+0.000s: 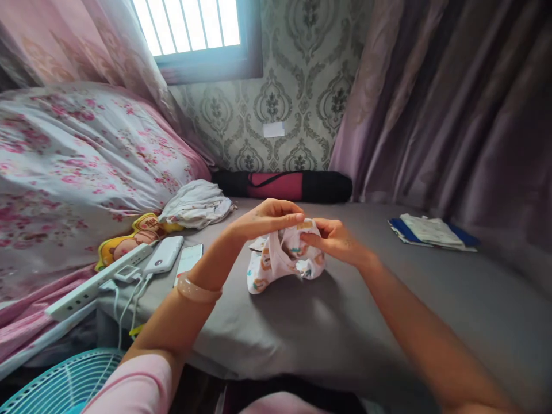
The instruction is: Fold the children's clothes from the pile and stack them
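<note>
A small white cloth garment [276, 267] with brown and teal prints is bunched up above the grey bed sheet; its exact kind cannot be made out. My left hand [273, 218] grips its upper edge, thumb and fingers pressed together at the top. On the other side my right hand [335, 238] pinches the fabric, with the thumb in front and the fingers behind. Part of the cloth hangs below both hands towards the sheet. A pale bracelet [198, 288] circles my left forearm.
Left lie a phone [190, 261], a power bank [164, 255], a power strip [103, 282] with cables and a yellow cushion [129, 238]. Crumpled white cloth [198, 204] sits behind. Folded clothes [431, 231] rest right. A black-and-red roll [280, 187] lines the wall; a blue fan [64, 379] stands lower left.
</note>
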Available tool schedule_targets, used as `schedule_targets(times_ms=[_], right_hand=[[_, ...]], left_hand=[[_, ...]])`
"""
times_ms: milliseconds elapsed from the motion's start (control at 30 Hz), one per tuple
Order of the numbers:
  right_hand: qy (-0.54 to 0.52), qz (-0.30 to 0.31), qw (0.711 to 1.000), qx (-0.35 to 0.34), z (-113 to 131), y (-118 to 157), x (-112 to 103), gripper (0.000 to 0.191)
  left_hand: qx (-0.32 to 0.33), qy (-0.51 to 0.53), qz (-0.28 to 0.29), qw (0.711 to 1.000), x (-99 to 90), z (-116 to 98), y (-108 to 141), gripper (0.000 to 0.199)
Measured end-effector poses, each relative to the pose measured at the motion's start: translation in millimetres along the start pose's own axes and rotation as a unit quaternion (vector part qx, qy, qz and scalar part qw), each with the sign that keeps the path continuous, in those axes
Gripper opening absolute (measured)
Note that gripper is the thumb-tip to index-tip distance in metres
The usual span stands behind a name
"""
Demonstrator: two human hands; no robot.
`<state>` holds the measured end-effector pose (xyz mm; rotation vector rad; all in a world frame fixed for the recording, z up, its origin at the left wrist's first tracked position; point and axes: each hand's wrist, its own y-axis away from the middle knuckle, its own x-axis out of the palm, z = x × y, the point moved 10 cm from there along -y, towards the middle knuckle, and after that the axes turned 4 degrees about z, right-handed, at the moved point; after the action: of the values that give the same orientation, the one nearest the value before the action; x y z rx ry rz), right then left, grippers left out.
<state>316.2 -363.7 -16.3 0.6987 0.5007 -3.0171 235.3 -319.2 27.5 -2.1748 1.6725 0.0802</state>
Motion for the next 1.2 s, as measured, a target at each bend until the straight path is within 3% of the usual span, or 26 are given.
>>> schedule_targets(times_ms=[133, 267, 433, 600, 767, 900, 1033, 1200], right_hand=[[0.062, -0.074, 0.995, 0.029, 11.2, 22.9, -10.7, 0.041], [0.100, -0.092, 0.989, 0.058, 29.0, 38.4, -13.3, 0.041], [0.141, -0.100, 0.982, 0.074, 46.2, 59.3, -21.5, 0.041], [0.232, -0.038, 0.967, 0.104, 32.6, 72.3, -17.8, 0.028], [0.244, -0.045, 0.969, 0.012, 40.3, 69.8, -2.7, 0.044], [0.251, -0.064, 0.965, -0.038, 48.1, 61.7, 8.0, 0.031], [0.337, -0.064, 0.938, -0.051, 51.6, 49.5, 7.8, 0.026], [0.429, -0.098, 0.896, -0.066, 69.4, 32.6, -8.9, 0.020]], left_hand=[[0.001, 0.018, 0.015, 1.000, 23.2, 16.0, 20.2, 0.041], [0.016, 0.046, 0.011, 0.999, 38.6, 37.7, 35.4, 0.042], [0.036, 0.069, -0.019, 0.997, 41.2, 36.4, 43.0, 0.033], [0.029, 0.091, -0.086, 0.992, 37.1, 41.1, 38.7, 0.027], [0.026, 0.095, -0.127, 0.987, 44.4, 48.7, 31.4, 0.022], [0.042, 0.098, -0.159, 0.981, 42.9, 55.6, 27.6, 0.022], [0.059, -0.010, -0.222, 0.973, 35.5, 61.1, 28.6, 0.013], [-0.013, -0.192, -0.294, 0.936, 30.7, 71.0, 34.0, 0.022]])
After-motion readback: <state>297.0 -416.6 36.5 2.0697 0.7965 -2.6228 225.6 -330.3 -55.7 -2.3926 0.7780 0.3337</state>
